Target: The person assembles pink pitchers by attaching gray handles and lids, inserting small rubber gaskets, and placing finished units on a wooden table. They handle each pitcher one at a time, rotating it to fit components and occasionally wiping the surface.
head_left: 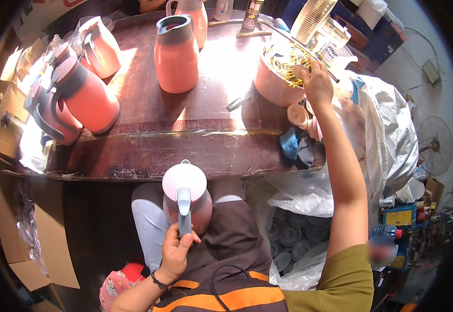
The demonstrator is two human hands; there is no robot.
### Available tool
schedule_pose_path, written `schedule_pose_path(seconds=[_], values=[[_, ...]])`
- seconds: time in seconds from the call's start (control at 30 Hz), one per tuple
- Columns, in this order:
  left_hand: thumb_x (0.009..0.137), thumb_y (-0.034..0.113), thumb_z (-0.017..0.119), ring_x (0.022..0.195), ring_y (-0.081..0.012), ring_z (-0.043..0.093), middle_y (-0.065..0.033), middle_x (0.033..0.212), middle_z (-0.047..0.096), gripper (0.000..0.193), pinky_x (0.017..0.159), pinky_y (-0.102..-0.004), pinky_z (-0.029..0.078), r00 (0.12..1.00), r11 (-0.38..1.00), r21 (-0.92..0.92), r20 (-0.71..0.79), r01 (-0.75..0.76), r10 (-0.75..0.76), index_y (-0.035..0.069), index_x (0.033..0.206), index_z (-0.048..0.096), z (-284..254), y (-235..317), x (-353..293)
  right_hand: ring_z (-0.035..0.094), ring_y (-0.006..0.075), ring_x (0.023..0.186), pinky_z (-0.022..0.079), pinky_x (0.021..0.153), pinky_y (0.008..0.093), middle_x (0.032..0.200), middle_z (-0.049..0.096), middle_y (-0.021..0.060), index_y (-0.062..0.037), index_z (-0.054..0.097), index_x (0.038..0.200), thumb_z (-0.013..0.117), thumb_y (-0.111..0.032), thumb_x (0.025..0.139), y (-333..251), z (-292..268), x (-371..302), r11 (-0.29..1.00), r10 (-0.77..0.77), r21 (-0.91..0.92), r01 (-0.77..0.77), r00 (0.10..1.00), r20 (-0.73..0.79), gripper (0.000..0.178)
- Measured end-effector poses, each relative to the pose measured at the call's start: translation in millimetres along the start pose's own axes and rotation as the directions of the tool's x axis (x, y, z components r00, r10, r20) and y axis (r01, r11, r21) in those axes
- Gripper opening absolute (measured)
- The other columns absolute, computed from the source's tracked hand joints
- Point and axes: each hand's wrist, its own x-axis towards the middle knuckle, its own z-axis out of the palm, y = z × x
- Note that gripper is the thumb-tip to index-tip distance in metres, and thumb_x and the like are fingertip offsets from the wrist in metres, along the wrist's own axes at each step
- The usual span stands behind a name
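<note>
My left hand (177, 253) is closed round the grey handle of a coral vacuum jug (200, 210) with a pale lid. The jug stands upright at my lap, just in front of the table edge. At the far right, my right hand (317, 86) is at the rim of a pink tub (270, 83) filled with shiny gold strips (287, 61). Its fingers are bent in among the strips, and what they pinch is too small to make out.
Coral jugs stand at the table's left, one jug (176, 62) at its middle. Blue cloth (290, 143) and pink round parts (298, 115) lie below the tub. A plastic bag (294, 234) of grey lids is beside my right leg; an open carton (44, 234) stands left.
</note>
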Motion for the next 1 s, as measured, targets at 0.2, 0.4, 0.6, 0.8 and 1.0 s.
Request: schedule_pose_path(seconds=[0.2,0.4,0.6,0.8,1.0], values=[[0.101,0.029,0.042,0.089,-0.0206,0.062,-0.0130,0.094,0.064,0.036,0.086,-0.0334,0.048,0.992,0.921,-0.370,0.080,0.121,-0.098,-0.004,0.114,0.052,-11.4,-2.9,5.6,0.066,0.0300,0.078,0.051,0.067,0.0394,0.088,0.068,0.0121,-0.0094,0.063,0.090,0.061,-0.022,0.091,8.1,7.2,4.6,0.986,0.067,0.163,-0.019,0.955,-0.287,0.013],[0.101,0.022,0.044,0.084,-0.0185,0.065,-0.0123,0.099,0.066,0.037,0.078,-0.0300,0.052,0.962,0.971,0.042,0.131,0.236,-0.239,-0.004,0.124,0.053,-19.9,3.2,30.0,0.064,0.0159,0.071,0.050,0.064,0.0264,0.083,0.065,0.0108,-0.0024,0.051,0.098,0.055,-0.024,0.097,-115.2,-83.1,-165.2,-0.083,0.116,0.739,-0.669,0.730,0.673,0.022],[0.095,0.012,0.054,0.085,-0.0129,0.064,-0.0075,0.099,0.068,0.026,0.079,-0.0263,0.051,0.969,0.971,0.222,0.209,0.086,-0.134,-0.002,0.116,0.061,-22.1,8.5,36.4,0.065,0.0143,0.075,0.048,0.064,0.0233,0.089,0.066,0.0089,-0.0020,0.051,0.107,0.054,-0.022,0.098,-191.1,-124.6,-308.6,-0.320,-0.182,0.338,-0.885,0.407,0.895,0.022],[0.091,0.015,0.060,0.084,-0.0090,0.062,-0.0064,0.091,0.070,0.022,0.078,-0.0247,0.048,0.919,0.858,0.508,0.295,0.079,-0.260,0.002,0.108,0.065,-24.0,30.0,32.8,0.058,0.0068,0.066,0.044,0.060,0.0207,0.085,0.066,0.0051,-0.0054,0.053,0.107,0.055,-0.023,0.097,-203.7,-126.4,-324.5,-0.470,-0.205,0.243,-0.849,0.373,0.905,0.020],[0.092,0.012,0.057,0.089,-0.0139,0.062,-0.0104,0.100,0.066,0.017,0.078,-0.0281,0.048,0.991,0.826,0.559,0.133,-0.072,-0.003,0.001,0.103,0.062,-28.0,17.5,16.0,0.053,0.0061,0.062,0.041,0.056,0.0204,0.083,0.065,0.0034,-0.0080,0.054,0.104,0.056,-0.022,0.097,-200.8,-123.9,-336.0,-0.624,-0.250,0.070,-0.779,0.283,0.926,0.016]])
